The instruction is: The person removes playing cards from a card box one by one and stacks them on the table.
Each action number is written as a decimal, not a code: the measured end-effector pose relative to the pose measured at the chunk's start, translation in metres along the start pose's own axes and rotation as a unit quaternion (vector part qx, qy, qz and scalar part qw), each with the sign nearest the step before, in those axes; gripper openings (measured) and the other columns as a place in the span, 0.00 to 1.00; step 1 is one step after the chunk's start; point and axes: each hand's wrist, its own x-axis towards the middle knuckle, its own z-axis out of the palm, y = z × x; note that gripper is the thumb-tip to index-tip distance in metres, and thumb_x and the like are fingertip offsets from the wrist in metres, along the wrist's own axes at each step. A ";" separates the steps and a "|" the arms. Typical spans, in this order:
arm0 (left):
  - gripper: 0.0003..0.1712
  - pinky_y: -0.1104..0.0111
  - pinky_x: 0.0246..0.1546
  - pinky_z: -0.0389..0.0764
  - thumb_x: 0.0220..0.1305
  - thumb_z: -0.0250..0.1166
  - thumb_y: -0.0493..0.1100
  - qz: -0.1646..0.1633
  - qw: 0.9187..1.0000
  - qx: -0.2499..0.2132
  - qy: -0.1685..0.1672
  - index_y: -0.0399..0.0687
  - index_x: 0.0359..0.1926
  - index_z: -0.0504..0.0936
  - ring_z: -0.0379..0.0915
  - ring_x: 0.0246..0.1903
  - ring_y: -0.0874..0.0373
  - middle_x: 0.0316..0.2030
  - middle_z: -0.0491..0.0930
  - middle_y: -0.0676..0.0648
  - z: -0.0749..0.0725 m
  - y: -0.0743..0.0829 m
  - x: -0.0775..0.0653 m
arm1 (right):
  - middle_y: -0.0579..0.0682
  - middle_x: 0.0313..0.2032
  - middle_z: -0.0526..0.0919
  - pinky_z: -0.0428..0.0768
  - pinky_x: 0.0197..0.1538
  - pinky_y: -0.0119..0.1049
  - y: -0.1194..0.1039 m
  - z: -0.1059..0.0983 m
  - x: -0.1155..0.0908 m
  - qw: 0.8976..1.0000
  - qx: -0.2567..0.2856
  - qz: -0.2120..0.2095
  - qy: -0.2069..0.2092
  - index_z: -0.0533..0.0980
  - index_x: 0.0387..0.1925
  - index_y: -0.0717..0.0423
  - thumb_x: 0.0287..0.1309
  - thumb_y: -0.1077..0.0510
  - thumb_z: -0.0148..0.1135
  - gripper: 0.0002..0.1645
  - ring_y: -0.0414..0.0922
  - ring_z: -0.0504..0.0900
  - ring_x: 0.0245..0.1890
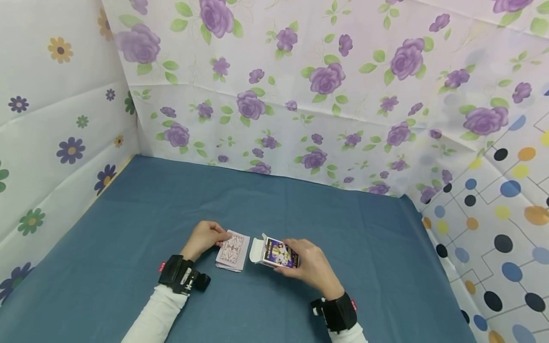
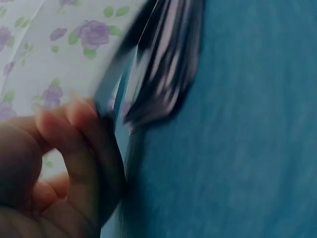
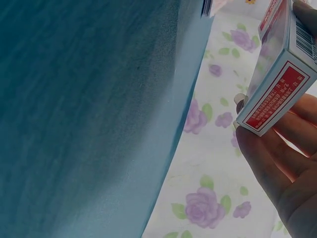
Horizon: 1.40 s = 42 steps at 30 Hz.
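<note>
A stack of playing cards (image 1: 233, 251) with a patterned back lies on the blue cloth, its edges slightly uneven. My left hand (image 1: 207, 238) is at its upper left corner, thumb and fingers pinching the edge of a playing card. In the left wrist view that card (image 2: 121, 62) stands lifted apart from the blurred stack (image 2: 171, 64). To the right of the stack, my right hand (image 1: 310, 267) grips a dark printed card box (image 1: 279, 252). The box's white end flap (image 1: 256, 250) hangs open toward the stack. Its red text panel (image 3: 277, 94) shows in the right wrist view.
Blue cloth (image 1: 180, 190) covers the table. Behind it hangs a purple-flowered curtain (image 1: 274, 95). Patterned sheets enclose the left (image 1: 55, 176) and right (image 1: 493, 228) sides. Both wrists carry black camera straps (image 1: 177, 274).
</note>
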 end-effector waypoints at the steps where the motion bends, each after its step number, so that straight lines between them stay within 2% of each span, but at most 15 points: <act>1: 0.10 0.68 0.26 0.73 0.58 0.70 0.41 0.003 1.000 0.019 0.008 0.37 0.30 0.82 0.76 0.20 0.59 0.19 0.80 0.49 0.001 0.000 -0.001 | 0.48 0.49 0.84 0.80 0.43 0.37 0.000 0.000 0.000 1.000 0.000 -0.001 0.000 0.77 0.57 0.52 0.46 0.35 0.72 0.40 0.41 0.82 0.45; 7: 0.11 0.68 0.23 0.73 0.56 0.72 0.42 0.015 0.995 0.096 0.025 0.39 0.29 0.82 0.77 0.18 0.59 0.19 0.81 0.46 0.004 0.001 -0.003 | 0.48 0.50 0.84 0.80 0.44 0.37 0.001 0.000 0.000 1.000 -0.004 -0.003 -0.001 0.77 0.57 0.52 0.46 0.35 0.72 0.40 0.41 0.82 0.46; 12: 0.11 0.68 0.23 0.73 0.57 0.71 0.43 0.025 0.993 0.111 0.020 0.39 0.28 0.83 0.76 0.17 0.59 0.19 0.81 0.47 0.004 0.001 -0.002 | 0.49 0.50 0.84 0.80 0.44 0.37 0.000 0.000 0.001 1.000 -0.002 -0.002 -0.003 0.77 0.57 0.53 0.46 0.36 0.73 0.40 0.42 0.82 0.46; 14: 0.12 0.67 0.23 0.73 0.59 0.69 0.44 0.039 0.992 0.120 0.022 0.38 0.29 0.82 0.75 0.17 0.59 0.19 0.81 0.46 0.004 0.003 -0.004 | 0.49 0.50 0.84 0.80 0.44 0.37 0.000 0.000 0.002 1.000 -0.001 -0.003 -0.002 0.77 0.57 0.53 0.46 0.36 0.73 0.40 0.42 0.82 0.46; 16: 0.12 0.68 0.23 0.71 0.62 0.67 0.45 0.065 0.989 0.129 0.038 0.38 0.31 0.82 0.74 0.18 0.60 0.20 0.80 0.46 0.005 0.009 -0.006 | 0.49 0.49 0.84 0.80 0.43 0.37 0.001 -0.001 0.003 1.000 -0.001 -0.004 0.000 0.77 0.57 0.53 0.46 0.36 0.73 0.40 0.42 0.82 0.45; 19: 0.11 0.69 0.27 0.74 0.65 0.64 0.45 0.142 0.983 0.096 0.063 0.39 0.35 0.82 0.75 0.23 0.60 0.25 0.82 0.45 0.010 0.027 -0.015 | 0.49 0.49 0.84 0.80 0.42 0.36 0.001 -0.004 0.004 1.000 -0.005 -0.007 0.004 0.77 0.57 0.53 0.45 0.36 0.73 0.40 0.42 0.82 0.45; 21: 0.09 0.69 0.29 0.76 0.66 0.64 0.44 0.201 0.978 0.048 0.043 0.41 0.37 0.82 0.77 0.26 0.57 0.30 0.83 0.44 0.016 0.044 -0.024 | 0.48 0.48 0.84 0.79 0.41 0.35 0.001 -0.007 0.006 1.000 -0.010 -0.012 0.007 0.77 0.56 0.52 0.45 0.37 0.74 0.40 0.41 0.82 0.43; 23: 0.08 0.68 0.28 0.78 0.66 0.64 0.42 0.242 0.970 0.002 -0.007 0.42 0.40 0.83 0.79 0.26 0.54 0.33 0.84 0.43 0.024 0.058 -0.034 | 0.49 0.47 0.84 0.80 0.41 0.34 0.001 -0.010 0.008 1.000 -0.013 -0.019 0.010 0.77 0.56 0.52 0.44 0.37 0.74 0.39 0.41 0.82 0.43; 24: 0.08 0.67 0.26 0.79 0.65 0.64 0.41 0.250 0.968 -0.011 -0.033 0.42 0.40 0.83 0.79 0.25 0.53 0.33 0.84 0.43 0.028 0.064 -0.038 | 0.49 0.47 0.84 0.80 0.41 0.34 0.001 -0.012 0.009 1.000 -0.013 -0.024 0.012 0.77 0.56 0.52 0.44 0.38 0.75 0.39 0.41 0.82 0.43; 26: 0.06 0.68 0.22 0.77 0.65 0.64 0.40 0.248 0.966 -0.008 -0.066 0.42 0.40 0.82 0.78 0.21 0.54 0.30 0.83 0.44 0.037 0.071 -0.047 | 0.50 0.47 0.84 0.80 0.41 0.34 0.001 -0.016 0.010 0.999 -0.013 -0.031 0.015 0.77 0.56 0.53 0.44 0.39 0.75 0.39 0.42 0.83 0.43; 27: 0.05 0.69 0.20 0.76 0.65 0.64 0.39 0.241 0.968 0.003 -0.071 0.42 0.39 0.82 0.76 0.19 0.57 0.28 0.83 0.45 0.041 0.072 -0.050 | 0.50 0.48 0.84 0.80 0.41 0.34 0.000 -0.017 0.011 0.999 -0.013 -0.034 0.017 0.77 0.56 0.53 0.43 0.40 0.76 0.39 0.42 0.83 0.44; 31: 0.04 0.70 0.16 0.73 0.63 0.64 0.37 0.201 0.977 0.047 -0.056 0.43 0.31 0.79 0.72 0.14 0.61 0.19 0.78 0.49 0.052 0.071 -0.056 | 0.51 0.48 0.84 0.81 0.41 0.35 0.000 -0.022 0.014 0.999 -0.014 -0.040 0.017 0.78 0.56 0.54 0.42 0.42 0.77 0.39 0.44 0.83 0.45; 34: 0.06 0.70 0.15 0.70 0.63 0.63 0.36 0.192 0.977 0.058 -0.068 0.43 0.28 0.78 0.71 0.13 0.57 0.16 0.75 0.50 0.055 0.067 -0.057 | 0.50 0.49 0.84 0.81 0.41 0.34 0.000 -0.024 0.015 0.999 -0.013 -0.039 0.011 0.78 0.56 0.54 0.42 0.42 0.77 0.39 0.43 0.83 0.45; 39: 0.10 0.68 0.14 0.69 0.64 0.62 0.36 0.184 0.975 0.026 -0.119 0.40 0.25 0.79 0.73 0.15 0.44 0.13 0.74 0.50 0.054 0.060 -0.052 | 0.50 0.50 0.84 0.80 0.41 0.34 0.001 -0.025 0.016 0.999 -0.006 -0.037 0.004 0.78 0.57 0.53 0.44 0.41 0.76 0.39 0.43 0.82 0.45; 42: 0.12 0.64 0.17 0.73 0.64 0.63 0.38 0.158 0.977 -0.010 -0.143 0.38 0.24 0.81 0.75 0.17 0.41 0.14 0.77 0.46 0.051 0.057 -0.048 | 0.50 0.50 0.84 0.80 0.41 0.35 0.002 -0.024 0.015 0.999 -0.004 -0.033 0.000 0.78 0.57 0.53 0.44 0.40 0.76 0.39 0.43 0.82 0.46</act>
